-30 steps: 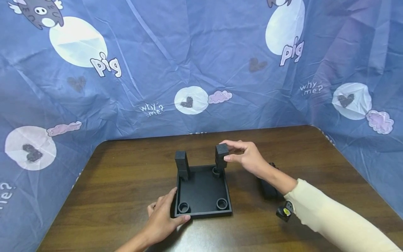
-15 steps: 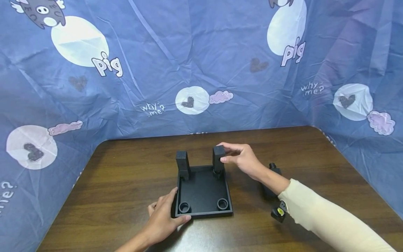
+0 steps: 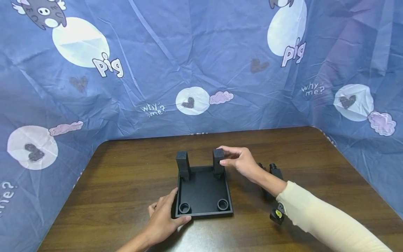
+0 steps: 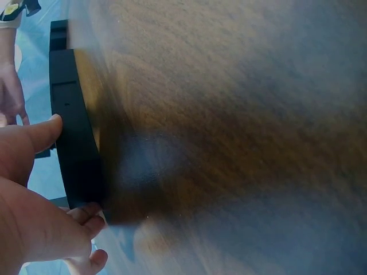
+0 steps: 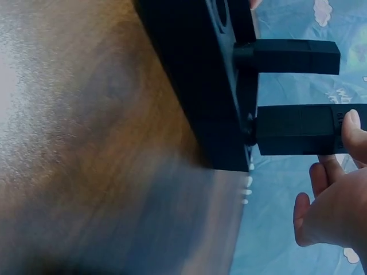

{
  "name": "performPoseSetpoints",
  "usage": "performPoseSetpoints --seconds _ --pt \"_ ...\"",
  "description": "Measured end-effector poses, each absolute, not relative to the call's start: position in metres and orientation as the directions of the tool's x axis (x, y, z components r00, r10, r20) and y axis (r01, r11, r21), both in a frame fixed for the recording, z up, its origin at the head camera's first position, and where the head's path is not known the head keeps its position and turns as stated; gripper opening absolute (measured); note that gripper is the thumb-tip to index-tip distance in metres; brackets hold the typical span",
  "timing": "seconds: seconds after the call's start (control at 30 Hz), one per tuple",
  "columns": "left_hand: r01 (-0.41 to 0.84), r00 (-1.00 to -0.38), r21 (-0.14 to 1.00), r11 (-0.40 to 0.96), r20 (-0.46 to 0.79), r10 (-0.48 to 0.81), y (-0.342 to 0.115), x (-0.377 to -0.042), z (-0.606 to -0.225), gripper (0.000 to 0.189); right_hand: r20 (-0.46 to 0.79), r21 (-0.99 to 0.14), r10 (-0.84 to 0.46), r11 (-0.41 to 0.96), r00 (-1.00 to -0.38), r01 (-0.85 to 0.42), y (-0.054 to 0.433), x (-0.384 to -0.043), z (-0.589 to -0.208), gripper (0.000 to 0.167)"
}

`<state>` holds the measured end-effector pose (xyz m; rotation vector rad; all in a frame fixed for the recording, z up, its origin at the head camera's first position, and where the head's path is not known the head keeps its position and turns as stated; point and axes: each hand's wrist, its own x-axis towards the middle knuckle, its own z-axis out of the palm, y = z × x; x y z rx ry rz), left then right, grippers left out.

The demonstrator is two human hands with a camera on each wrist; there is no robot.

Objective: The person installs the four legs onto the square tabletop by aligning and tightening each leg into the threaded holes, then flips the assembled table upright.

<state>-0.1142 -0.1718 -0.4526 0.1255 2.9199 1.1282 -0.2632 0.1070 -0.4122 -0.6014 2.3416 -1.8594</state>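
A shallow black square tray (image 3: 203, 192) lies on the table with its rim up and a round socket in each near corner. My left hand (image 3: 162, 218) grips its near left corner, thumb along the near wall (image 4: 71, 132) and fingers at the left side. At the far right corner my right hand (image 3: 244, 162) pinches the upper part of a black square leg (image 3: 218, 162) between thumb and fingers. The right wrist view shows this leg (image 5: 295, 130) with its end at the corner socket, a narrow gap visible there. Another black leg (image 3: 183, 164) stands upright in the far left corner.
More black leg-like pieces (image 3: 275, 171) lie on the brown wooden table (image 3: 126, 168) right of the tray, partly hidden by my right forearm. A blue printed cloth (image 3: 163, 70) hangs behind the table. A small black device (image 3: 277, 215) is worn at the right wrist.
My right hand has moved the leg slightly left over the far right socket and then lowered it, so the socket is now covered. The left hand holds the tray in the same place.
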Motion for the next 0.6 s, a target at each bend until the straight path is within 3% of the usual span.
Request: performPoseSetpoints --seconds 0.2,0.33,0.47,0.6 --pt "0.057 -0.997 0.668 0.742 0.004 0.072 -0.1711 -0.1154 -0.4538 0.096 0.213 -0.934 -0.29 0.22 -0.933 -0.281 0.1021 -0.2611 -0.4169 0.049" --pt "0.058 -0.997 0.665 0.745 0.006 0.072 -0.1709 -0.1152 -0.4531 0.097 0.301 -0.887 -0.256 0.277 -0.918 -0.368 0.0988 -0.2583 -0.4196 0.05" --pt "0.067 -0.997 0.658 0.75 0.018 0.074 -0.1707 -0.1147 -0.4522 0.097 0.361 -0.81 -0.322 0.358 -0.875 -0.465 0.0981 -0.2567 -0.4205 0.054" --pt "0.076 -0.997 0.657 0.75 0.03 0.075 -0.1702 -0.114 -0.4524 0.097 0.338 -0.768 -0.427 0.39 -0.839 -0.508 0.0998 -0.2576 -0.4148 0.06"
